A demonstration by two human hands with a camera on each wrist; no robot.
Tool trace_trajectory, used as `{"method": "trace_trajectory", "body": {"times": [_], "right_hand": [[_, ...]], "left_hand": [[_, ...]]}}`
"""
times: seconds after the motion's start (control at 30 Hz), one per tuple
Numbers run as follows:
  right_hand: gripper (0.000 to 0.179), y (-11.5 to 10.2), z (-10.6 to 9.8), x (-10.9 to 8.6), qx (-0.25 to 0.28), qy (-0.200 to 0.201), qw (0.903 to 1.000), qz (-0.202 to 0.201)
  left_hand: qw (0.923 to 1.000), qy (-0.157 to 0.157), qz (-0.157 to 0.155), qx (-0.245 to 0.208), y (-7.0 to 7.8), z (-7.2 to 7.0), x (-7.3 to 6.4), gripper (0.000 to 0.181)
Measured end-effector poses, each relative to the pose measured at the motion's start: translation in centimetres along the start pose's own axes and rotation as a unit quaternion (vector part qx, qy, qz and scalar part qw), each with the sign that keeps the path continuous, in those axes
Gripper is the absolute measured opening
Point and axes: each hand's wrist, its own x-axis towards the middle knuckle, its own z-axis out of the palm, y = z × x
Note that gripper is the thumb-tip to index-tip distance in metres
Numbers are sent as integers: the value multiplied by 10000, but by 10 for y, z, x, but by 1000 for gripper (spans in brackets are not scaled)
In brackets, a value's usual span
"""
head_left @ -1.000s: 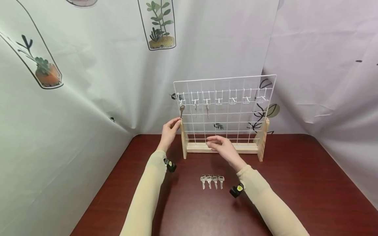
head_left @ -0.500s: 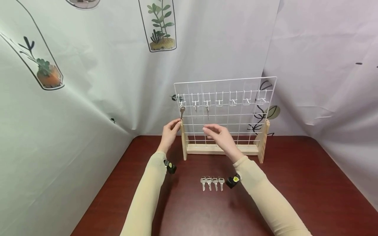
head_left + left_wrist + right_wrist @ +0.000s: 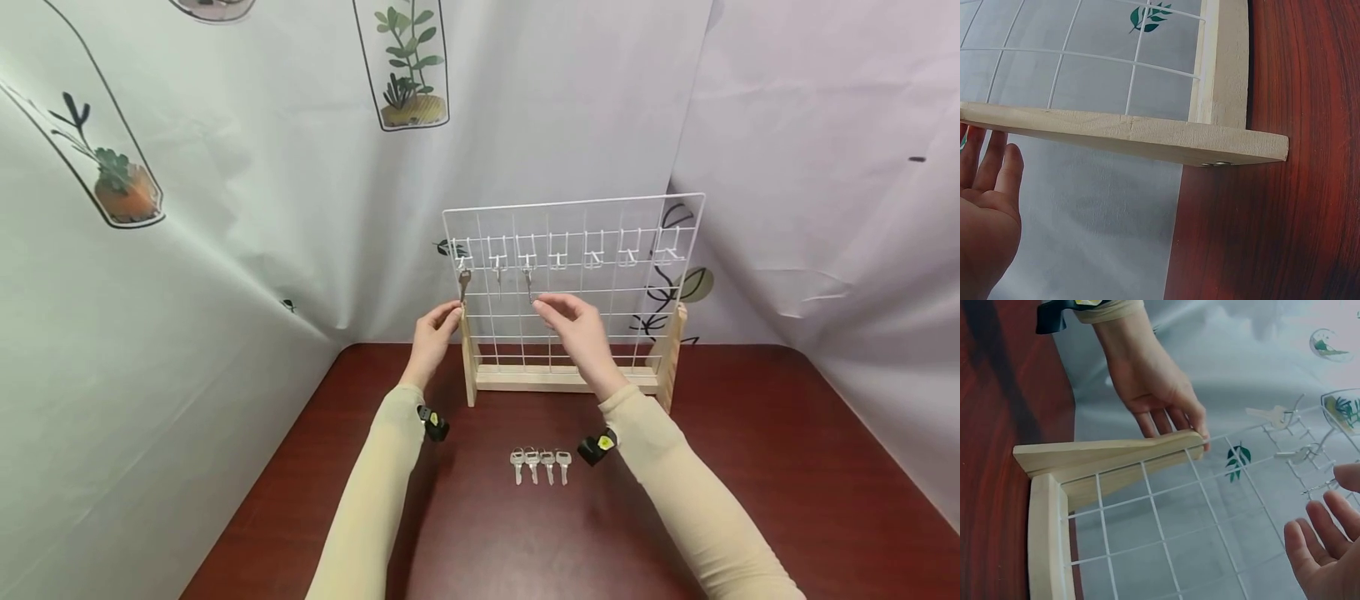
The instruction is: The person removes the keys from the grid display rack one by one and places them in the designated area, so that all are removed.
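The person's left hand (image 3: pixel 431 339) grips the top end of the pale wooden left upright (image 3: pixel 469 358), its fingers clamped on the wood from the outer side, as the right wrist view shows. The upright belongs to a display stand: a white wire grid (image 3: pixel 573 202) set in light timber, with a long flat wooden base bar (image 3: pixel 510 379) along the bottom and a matching right upright (image 3: pixel 678 333)

A row of white wire hooks (image 3: pixel 594 258) runs across the upper grid. Three metal keys hang from the three leftmost hooks, blades down: the first key (image 3: pixel 464 285), just above the left fingertips, the second key (image 3: pixel 498 282), and the third key (image 3: pixel 528 283)

The right hand (image 3: pixel 587 332) is raised before the grid, thumb and index tips close together beside the lower end of the third key; whether they are clamped on it, I cannot tell. Its other fingers are slightly bent

On the dark red wood-grain counter (image 3: pixel 480 542), nearer the person, four silver keys with small rings (image 3: pixel 532 457) lie side by side, blades toward the person. A white cloth printed with plants (image 3: pixel 562 108) hangs behind
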Motion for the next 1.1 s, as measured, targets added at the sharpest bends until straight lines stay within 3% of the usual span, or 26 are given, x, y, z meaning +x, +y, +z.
{"method": "trace_trajectory", "body": {"times": [0.37,0.77,1.1], "right_hand": [[55,-11,3,13,-226,-22,9996,-147],[50,-12,17,26,-1,-44,9999,-118],[42,-15,17,28,-44,1,9996,281]], "left_hand": [[10000,10,-43,9,1,1,-1,32],[10000,12,-21,20,0,-1,0,32],[10000,-44,-72,-15,1,-1,0,34]]}}
